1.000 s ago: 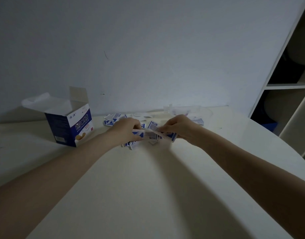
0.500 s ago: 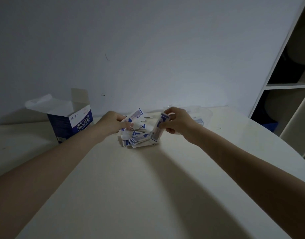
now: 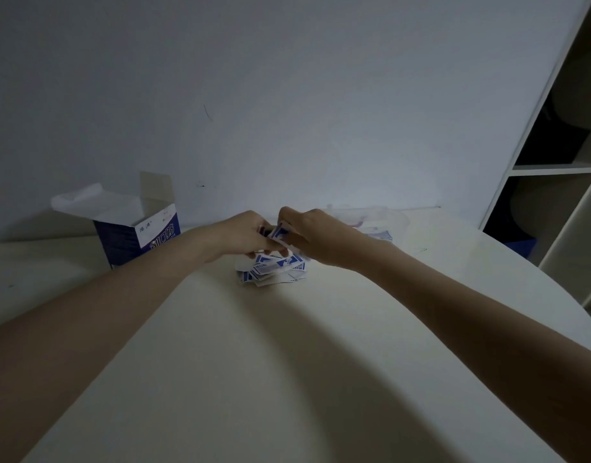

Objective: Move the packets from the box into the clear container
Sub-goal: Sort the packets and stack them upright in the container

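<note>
Packets (image 3: pixel 274 267), blue and white with print too small to read, are lying heaped on the table (image 3: pixel 287 362). Just above, the left hand (image 3: pixel 245 233) and right hand (image 3: pixel 315 237) are pinching several together. Farther back, the open blue box (image 3: pixel 137 235) with white Chinese lettering is standing left, and the clear container (image 3: pixel 384 220) is sitting right, holding packets.

Two hands, left hand (image 3: pixel 245 234) and right hand (image 3: pixel 315 236), gather blue-and-white packets (image 3: pixel 274 269) on a pale bench (image 3: pixel 287 362), an open box (image 3: pixel 137 228) left of the packets, a clear container (image 3: pixel 384 222) right.
</note>
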